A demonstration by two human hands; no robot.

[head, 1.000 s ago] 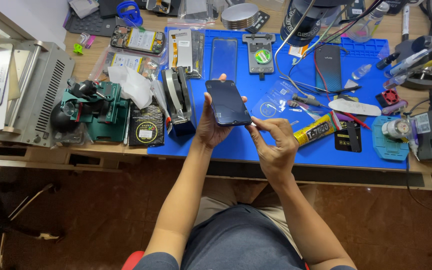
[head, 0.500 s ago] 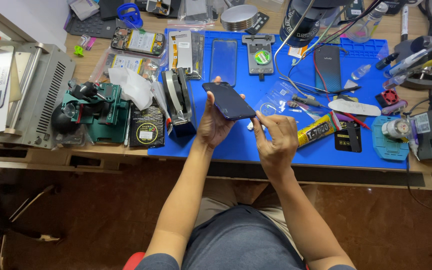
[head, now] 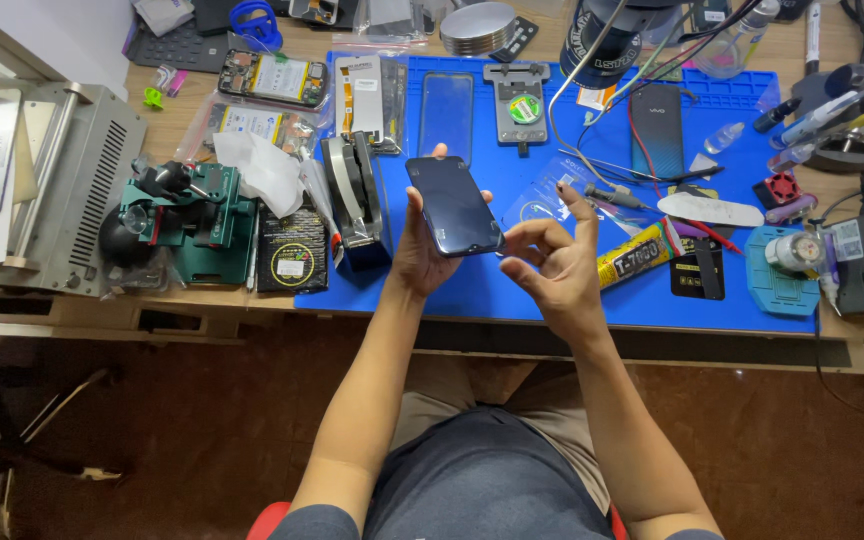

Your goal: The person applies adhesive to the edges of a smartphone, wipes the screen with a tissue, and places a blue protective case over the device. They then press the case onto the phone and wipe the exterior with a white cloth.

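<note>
My left hand (head: 420,250) holds a dark smartphone (head: 453,206) by its edges, screen up, above the blue work mat (head: 472,290). My right hand (head: 552,262) hovers just right of the phone's lower corner, fingers loosely curled and the index finger raised; it holds nothing that I can see. Both forearms reach up from my lap at the bottom of the head view.
A tape dispenser (head: 352,200) stands left of the phone, a green jig (head: 192,215) and a grey machine (head: 62,190) further left. A yellow glue tube (head: 637,255), tweezers, a spare glass panel (head: 447,112), phone parts and cables crowd the mat's right and back.
My right hand has come off the phone's lower right edge and opened, index finger lifted. The phone has tilted back to a flatter, screen-up pose in my left hand.
</note>
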